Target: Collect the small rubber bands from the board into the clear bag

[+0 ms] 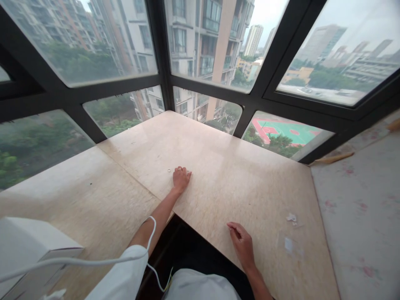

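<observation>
My left hand (pixel 181 178) is stretched out onto the pale, stone-patterned ledge, its fingers curled down. A ring shows on one finger, and the fingertips are too hidden to tell whether anything is in them. Just to its left lies a small thin ring (pixel 169 170), apart from the hand. Nearer to me, my right hand (pixel 242 241) rests at the front edge of the ledge. Its fingers are bent in and the fingertips come together, with nothing visible between them.
Small clear plastic bags (pixel 288 245) and white bits (pixel 292 218) lie at the right. A white box (pixel 31 246) stands at the lower left. A white cable (pixel 93 261) crosses my left arm. Dark-framed windows (pixel 168 79) border the ledge (pixel 212 179); a dark gap opens before me.
</observation>
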Available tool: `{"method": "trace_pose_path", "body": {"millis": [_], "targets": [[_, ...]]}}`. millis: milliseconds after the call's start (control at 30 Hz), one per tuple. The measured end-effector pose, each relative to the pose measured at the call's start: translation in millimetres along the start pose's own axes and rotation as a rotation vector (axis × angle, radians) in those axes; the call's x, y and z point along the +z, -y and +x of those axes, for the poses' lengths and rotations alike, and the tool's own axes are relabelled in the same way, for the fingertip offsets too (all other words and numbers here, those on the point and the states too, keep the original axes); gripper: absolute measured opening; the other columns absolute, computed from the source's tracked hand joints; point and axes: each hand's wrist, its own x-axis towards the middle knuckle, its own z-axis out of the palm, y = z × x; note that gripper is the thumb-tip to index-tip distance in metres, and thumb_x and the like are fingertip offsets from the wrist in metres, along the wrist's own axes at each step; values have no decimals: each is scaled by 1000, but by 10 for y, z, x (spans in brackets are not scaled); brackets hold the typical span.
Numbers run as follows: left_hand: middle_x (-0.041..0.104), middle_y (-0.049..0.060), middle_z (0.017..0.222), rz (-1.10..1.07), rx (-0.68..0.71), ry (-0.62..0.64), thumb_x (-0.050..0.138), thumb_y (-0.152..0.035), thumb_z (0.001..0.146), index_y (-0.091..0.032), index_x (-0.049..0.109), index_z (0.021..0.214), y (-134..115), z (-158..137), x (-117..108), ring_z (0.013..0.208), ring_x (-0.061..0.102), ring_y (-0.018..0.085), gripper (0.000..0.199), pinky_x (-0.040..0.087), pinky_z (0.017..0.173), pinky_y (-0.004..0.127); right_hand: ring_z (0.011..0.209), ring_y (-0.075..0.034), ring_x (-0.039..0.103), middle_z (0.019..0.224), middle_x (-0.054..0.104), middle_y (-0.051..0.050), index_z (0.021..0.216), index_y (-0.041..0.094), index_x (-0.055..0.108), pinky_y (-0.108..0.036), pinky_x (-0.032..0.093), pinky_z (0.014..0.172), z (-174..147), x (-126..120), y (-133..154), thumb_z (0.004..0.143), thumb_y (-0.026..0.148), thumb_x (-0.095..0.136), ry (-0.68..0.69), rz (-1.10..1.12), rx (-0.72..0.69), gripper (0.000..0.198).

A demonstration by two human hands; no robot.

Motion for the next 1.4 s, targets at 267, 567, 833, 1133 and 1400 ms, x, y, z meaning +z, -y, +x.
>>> {"method": "trace_pose_path", "body": {"millis": [267,567,833,1133,1400], "targets": [[58,12,92,-450,10,-37,45,-13,84,-17,58,82,141,16,168,99,51,25,13,39,91,39,89,-22,62,96,68,-10,90,18,69,-35,52,81,-20,-38,-26,86,34,49,6,-39,-33,26],[65,7,85,-856,-303,-114,49,-21,79,-14,57,90,402,206,177,77,63,17,15,53,71,33,87,-21,63,93,68,-8,89,19,68,-34,52,79,-11,21,-68,86,32,47,-37,-120,-91,25],[67,8,93,-1085,-323,39,55,-16,70,-12,59,95,494,122,-36,87,65,19,26,56,71,30,87,-21,62,93,68,-8,89,19,67,-34,52,78,-10,15,-52,87,32,46,-38,-137,-106,25],[62,9,111,-899,-101,170,48,-8,68,-13,57,107,555,-36,-181,103,60,19,41,53,84,32,87,-21,61,93,67,-8,90,19,67,-35,51,79,-22,-12,-28,87,32,46,-19,-132,-112,24],[58,11,110,-335,124,98,62,-24,73,-14,57,109,704,-124,-302,110,51,23,37,39,98,34,87,-20,62,93,67,-8,90,19,67,-35,50,81,-20,-11,-33,87,31,47,-24,-119,-116,24]]}}
